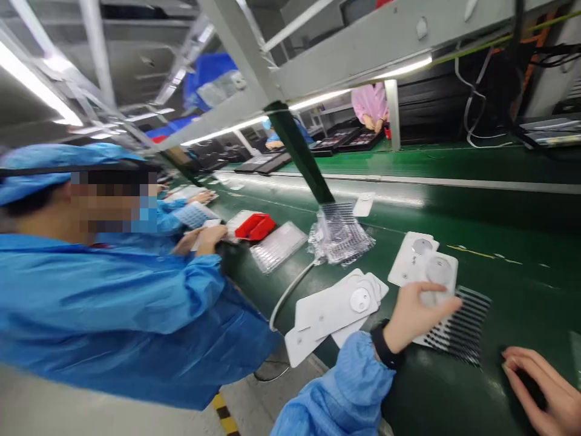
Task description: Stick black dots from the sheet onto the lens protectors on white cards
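My left hand [420,315] reaches over a white panel [447,263] with a round disc on it, thumb and index finger curled close together at its right edge. That panel overlaps another white panel [402,263]. A sheet of black strips [467,330] lies under and beside the left fingertips, on top of a further white piece. At the lower right, my right hand [544,387] has its thumb and index finger pressed together. A small dark bit shows at its fingertips, too small to name.
Left of my hands, a stack of white panels [324,312] overhangs the green bench edge. Behind it lie crumpled clear plastic bags [333,242], a clear tray [279,245] and a red object [255,227]. A co-worker in blue [113,315] stands close on the left. A slanting post [299,151] rises mid-bench.
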The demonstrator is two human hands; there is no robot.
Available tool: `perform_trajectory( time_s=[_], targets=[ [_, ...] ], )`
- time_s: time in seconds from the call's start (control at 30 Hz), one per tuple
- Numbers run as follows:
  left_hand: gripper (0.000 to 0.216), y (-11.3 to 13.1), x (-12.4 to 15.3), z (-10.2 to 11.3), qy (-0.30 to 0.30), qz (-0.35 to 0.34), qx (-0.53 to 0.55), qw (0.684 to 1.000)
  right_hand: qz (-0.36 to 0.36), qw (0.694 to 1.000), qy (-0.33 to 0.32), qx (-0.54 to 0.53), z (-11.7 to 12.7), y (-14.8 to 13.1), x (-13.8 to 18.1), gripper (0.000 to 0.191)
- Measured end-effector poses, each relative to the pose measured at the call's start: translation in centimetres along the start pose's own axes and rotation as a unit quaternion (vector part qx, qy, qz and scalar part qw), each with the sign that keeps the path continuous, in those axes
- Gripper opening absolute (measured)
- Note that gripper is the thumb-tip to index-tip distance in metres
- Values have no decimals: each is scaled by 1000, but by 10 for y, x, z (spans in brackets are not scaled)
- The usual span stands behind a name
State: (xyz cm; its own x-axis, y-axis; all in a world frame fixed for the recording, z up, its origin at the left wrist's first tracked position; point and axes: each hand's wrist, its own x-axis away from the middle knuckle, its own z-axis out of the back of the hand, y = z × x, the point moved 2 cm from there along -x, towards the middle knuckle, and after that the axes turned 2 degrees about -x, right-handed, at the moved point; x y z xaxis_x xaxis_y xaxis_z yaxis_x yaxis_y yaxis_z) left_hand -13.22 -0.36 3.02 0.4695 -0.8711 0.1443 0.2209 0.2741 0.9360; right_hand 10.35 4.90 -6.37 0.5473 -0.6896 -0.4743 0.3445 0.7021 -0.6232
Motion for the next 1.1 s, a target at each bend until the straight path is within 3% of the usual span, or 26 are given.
perform_trajectory(
  time_s=[0.1, 0.23, 0.33, 0.47, 0.57, 0.67, 0.77, 0.8, 0.97, 1.1],
  targets=[
    [34, -4, -6, 5, -21, 14, -4, 1000, -17, 997, -78, 6, 13, -23, -8, 15],
    [32, -15, -4, -16, -144, 29, 9, 989, -52, 998, -7, -29, 32, -60, -28, 10],
    [27, -18, 1, -26, -192, 29, -17, 981, -48, 996, -43, -54, 32, -74, -31, 10],
    [42, -19, -7, -13, -132, 32, -56, 989, -69, 984, -149, -71, 21, -66, -12, 13],
    [41, -14, -13, 6, -56, 20, -57, 997, -90, 976, -178, -89, 18, -56, -1, 14],
    [56, -8, -4, 9, 1, -6, -12, 1000, -112, 981, -116, -106, 26, -56, -9, 14],
    [87, -5, 16, -8, -25, -26, 77, 996, -106, 988, -9, -115, 36, -70, -29, 12],
    [89, -5, 23, -15, -46, -28, 97, 994, -99, 988, 18, -117, 37, -76, -36, 11],
    [42, -11, 46, -38, -125, -29, 105, 986, -42, 990, 81, -103, 26, -92, -51, 10],
    [31, -14, 54, -41, -125, -61, 93, 986, -10, 992, 109, -64, 20, -95, -48, 12]
  ],
)
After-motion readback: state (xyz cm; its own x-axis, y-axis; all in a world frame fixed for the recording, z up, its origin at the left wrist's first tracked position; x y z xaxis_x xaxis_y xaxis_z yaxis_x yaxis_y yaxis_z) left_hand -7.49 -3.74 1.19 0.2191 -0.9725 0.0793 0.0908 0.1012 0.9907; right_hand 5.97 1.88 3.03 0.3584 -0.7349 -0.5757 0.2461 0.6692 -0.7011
